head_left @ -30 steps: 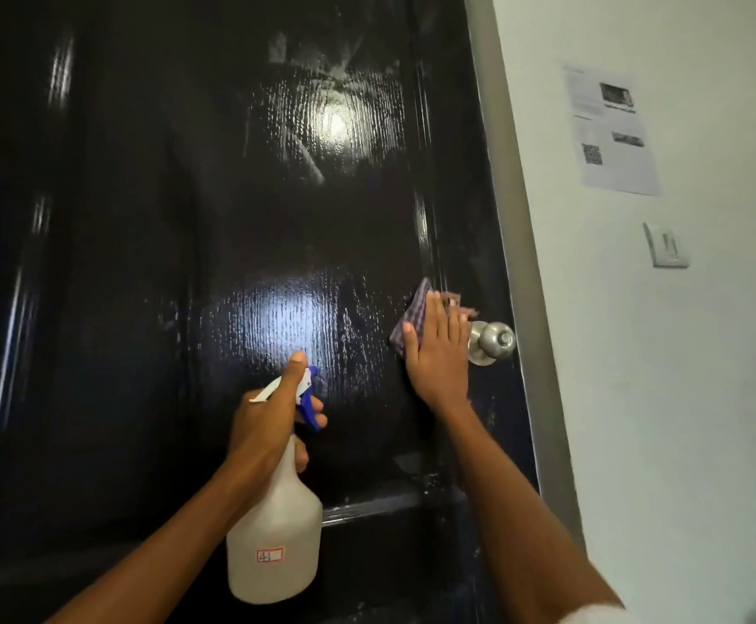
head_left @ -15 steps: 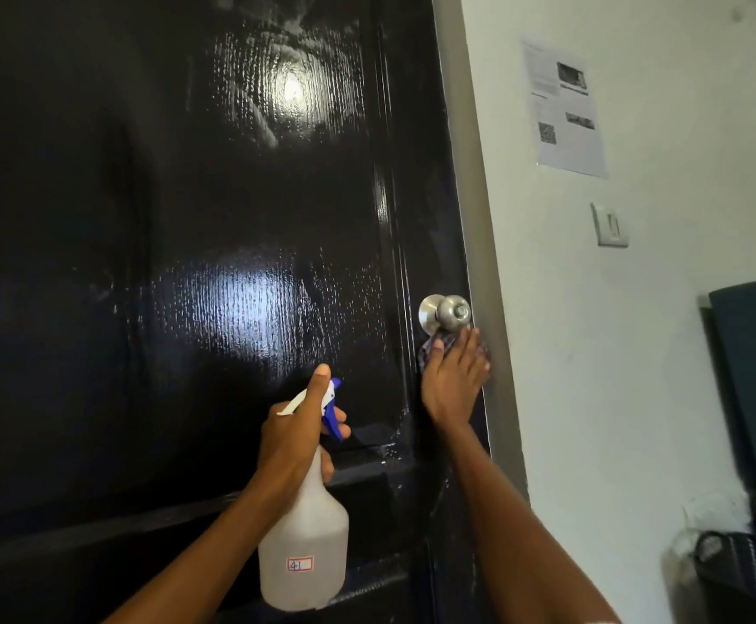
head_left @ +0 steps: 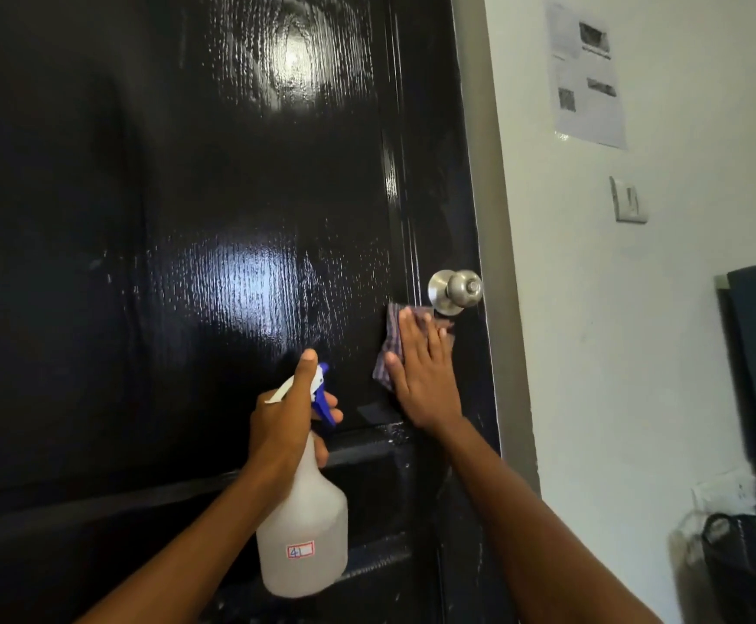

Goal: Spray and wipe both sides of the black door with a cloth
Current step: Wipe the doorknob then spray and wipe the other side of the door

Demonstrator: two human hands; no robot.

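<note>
Right hand [head_left: 423,376]: flat, fingers straight, pressing the cloth [head_left: 389,349] against the door [head_left: 164,218], just below and left of the knob [head_left: 455,291].
Left hand [head_left: 286,421]: wrapped round the neck of the spray bottle [head_left: 304,533], thumb up along the white-and-blue trigger head.
Spray bottle: upright, translucent, small red-edged label low on its side.
Door: glossy black, streaked wet, bright glare patches.
Wall [head_left: 637,353]: white, with a taped paper sheet [head_left: 588,74] above a switch [head_left: 627,201].
</note>
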